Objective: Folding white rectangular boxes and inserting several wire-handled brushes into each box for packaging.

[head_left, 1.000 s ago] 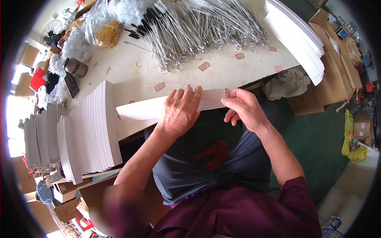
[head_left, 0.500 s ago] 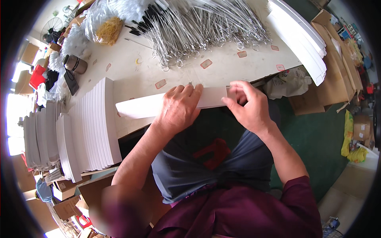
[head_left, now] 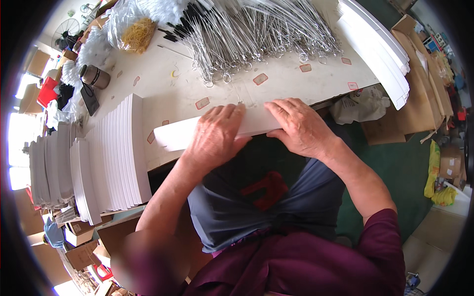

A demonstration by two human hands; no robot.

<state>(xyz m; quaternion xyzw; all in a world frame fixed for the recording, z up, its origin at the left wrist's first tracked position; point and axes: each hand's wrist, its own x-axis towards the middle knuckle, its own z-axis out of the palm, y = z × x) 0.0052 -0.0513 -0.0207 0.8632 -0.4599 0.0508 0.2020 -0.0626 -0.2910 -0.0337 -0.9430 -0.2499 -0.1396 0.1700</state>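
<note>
- I see both forearms bare, no gloves, no rings or watch visible on left hand (head_left: 216,139) or right hand (head_left: 300,127).
- Top is dark maroon/burgundy; short sleeve ends above right elbow.
- Blue-grey apron over the lap, creased, with a blocky red mark at centre.
- Thin pink edge shows where the apron meets the maroon top.
- Lower left of body is blurred, can't read detail there.
</note>
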